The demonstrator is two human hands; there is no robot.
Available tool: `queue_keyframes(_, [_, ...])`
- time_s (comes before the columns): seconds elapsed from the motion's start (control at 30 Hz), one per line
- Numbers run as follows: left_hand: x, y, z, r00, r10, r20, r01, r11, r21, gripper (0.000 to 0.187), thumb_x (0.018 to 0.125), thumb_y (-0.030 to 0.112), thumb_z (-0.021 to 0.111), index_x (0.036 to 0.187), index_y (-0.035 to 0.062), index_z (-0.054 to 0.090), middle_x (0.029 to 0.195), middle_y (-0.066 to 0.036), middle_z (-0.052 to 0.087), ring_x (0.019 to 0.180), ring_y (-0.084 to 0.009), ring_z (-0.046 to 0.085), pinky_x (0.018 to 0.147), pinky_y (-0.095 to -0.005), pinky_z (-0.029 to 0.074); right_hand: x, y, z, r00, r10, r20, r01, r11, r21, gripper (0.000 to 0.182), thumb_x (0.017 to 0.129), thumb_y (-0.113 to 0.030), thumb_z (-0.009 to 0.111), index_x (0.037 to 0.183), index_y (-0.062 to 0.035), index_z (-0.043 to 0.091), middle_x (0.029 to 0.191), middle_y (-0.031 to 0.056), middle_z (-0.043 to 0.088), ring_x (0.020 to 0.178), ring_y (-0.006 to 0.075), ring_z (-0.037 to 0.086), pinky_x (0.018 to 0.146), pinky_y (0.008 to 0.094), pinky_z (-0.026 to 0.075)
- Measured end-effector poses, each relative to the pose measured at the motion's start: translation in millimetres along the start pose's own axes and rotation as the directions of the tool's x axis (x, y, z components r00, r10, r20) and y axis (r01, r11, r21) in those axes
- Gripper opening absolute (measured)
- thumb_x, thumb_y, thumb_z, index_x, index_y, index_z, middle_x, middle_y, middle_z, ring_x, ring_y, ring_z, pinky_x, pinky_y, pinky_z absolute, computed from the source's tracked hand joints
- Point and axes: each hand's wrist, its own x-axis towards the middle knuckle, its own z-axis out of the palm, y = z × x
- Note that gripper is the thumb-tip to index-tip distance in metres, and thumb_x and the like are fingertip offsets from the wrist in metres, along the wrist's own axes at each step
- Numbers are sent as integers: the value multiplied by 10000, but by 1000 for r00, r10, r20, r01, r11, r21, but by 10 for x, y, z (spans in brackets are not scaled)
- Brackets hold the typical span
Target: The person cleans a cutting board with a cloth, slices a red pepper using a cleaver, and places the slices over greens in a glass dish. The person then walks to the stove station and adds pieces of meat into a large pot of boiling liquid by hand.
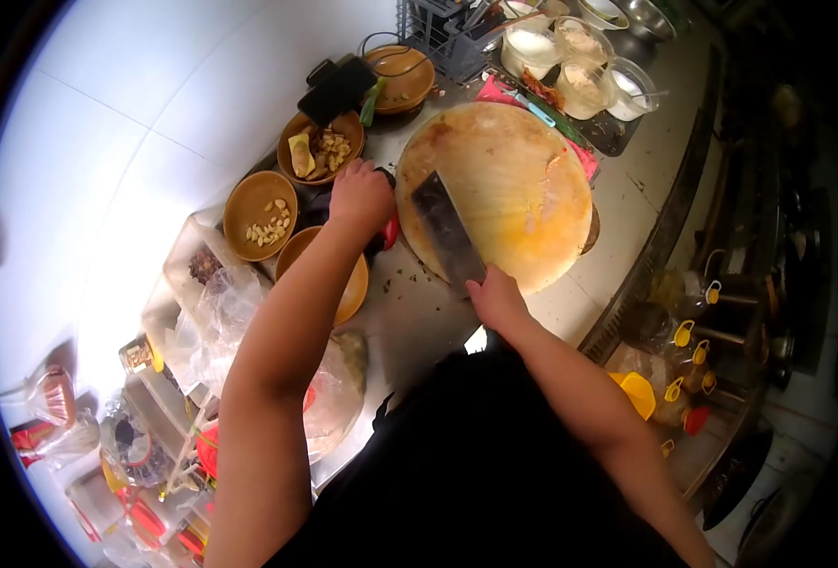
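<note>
A round chopping board (504, 189) with orange and yellow stains lies on the counter. My right hand (496, 295) grips a cleaver (449, 235), whose broad dark blade lies over the board's left edge. Just left of the board, my left hand (362, 197) is beside a black and red object (389, 232); its fingers are largely hidden, so its grip is unclear. Near it are a brown bowl with chopped pieces (329, 147), a bowl of garlic cloves (261, 216) and another brown bowl (351, 293), partly covered by my left forearm.
Clear tubs (584, 88) of white and pale contents stand on a dark tray behind the board. A brown bowl (402, 76) sits at the back beside a grey basket (442, 38). Plastic bags (220, 317) lie left; yellow-capped bottles (684, 333) stand right.
</note>
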Motion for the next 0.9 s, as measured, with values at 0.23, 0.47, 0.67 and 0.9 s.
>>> queue_keyframes(0.23, [-111, -81, -57, 998, -42, 44, 41, 999, 26, 279, 789, 230, 606, 928, -2, 675, 1144, -121, 591, 1164, -282, 497, 973, -388, 414, 370, 1090, -610, 979, 78, -189, -57, 992, 116, 360, 808, -246, 672, 969, 60, 571, 922, 265, 638, 888, 403, 628, 739, 451, 499])
queue_keyframes(0.47, [-51, -47, 31, 998, -26, 62, 24, 999, 28, 270, 795, 227, 606, 940, 9, 672, 1138, -120, 592, 1151, -287, 506, 970, -390, 417, 245, 789, -757, 995, 0, -97, -5, 999, -50, 346, 836, -238, 612, 1036, 40, 564, 959, 271, 633, 928, 424, 609, 786, 472, 489])
queue_keyframes(0.67, [-63, -21, -84, 1000, 4, 25, -5, 999, 43, 240, 803, 186, 565, 940, 23, 675, 1085, -105, 600, 1122, -267, 514, 940, -384, 432, -166, 295, -229, 995, -42, 88, 44, 999, -21, 331, 833, -265, 642, 996, 14, 574, 942, 263, 636, 910, 419, 613, 789, 475, 488])
queue_keyframes(0.9, [-144, -85, -81, 995, -45, 87, 44, 999, 16, 326, 798, 246, 611, 980, -19, 670, 1232, -156, 577, 1192, -296, 497, 999, -384, 402, 252, 1340, -1148, 989, 75, -127, -80, 996, -36, 318, 819, -210, 647, 1025, 31, 616, 969, 241, 653, 924, 385, 631, 798, 433, 503])
